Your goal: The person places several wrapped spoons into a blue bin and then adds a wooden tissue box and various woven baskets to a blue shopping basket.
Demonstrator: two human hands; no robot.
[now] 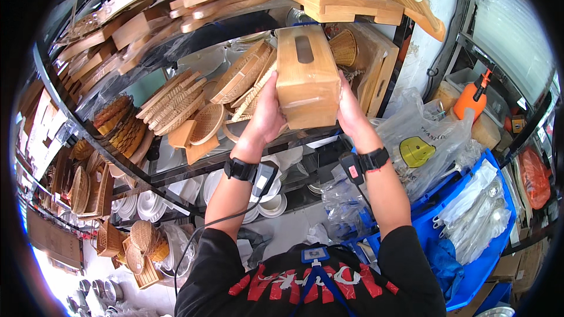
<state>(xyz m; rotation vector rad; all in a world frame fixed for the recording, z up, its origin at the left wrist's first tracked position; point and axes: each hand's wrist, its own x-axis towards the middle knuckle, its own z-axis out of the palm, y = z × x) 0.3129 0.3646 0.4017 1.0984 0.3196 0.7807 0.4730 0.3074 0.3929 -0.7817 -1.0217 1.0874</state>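
Note:
A wooden tissue box (308,92) with an oval slot in its top is held level before me, at the edge of a shelf. It seems wrapped in clear plastic. My left hand (268,112) presses its left side, and my right hand (349,103) presses the right side. The fingertips are partly hidden by the box. Left of it lean round woven bamboo trays (244,70), with a stack of shallow bamboo baskets (176,103) farther left. Just behind my right hand are a small wicker basket (343,47) and upright wooden trays (379,77).
A dark metal shelf bar (172,176) runs below the box. White dishes (152,206) fill the lower shelf. To the right are a plastic bag (412,141), a blue crate (480,273) of wrapped utensils and an orange spray bottle (471,97). Wooden boards (348,6) lie above.

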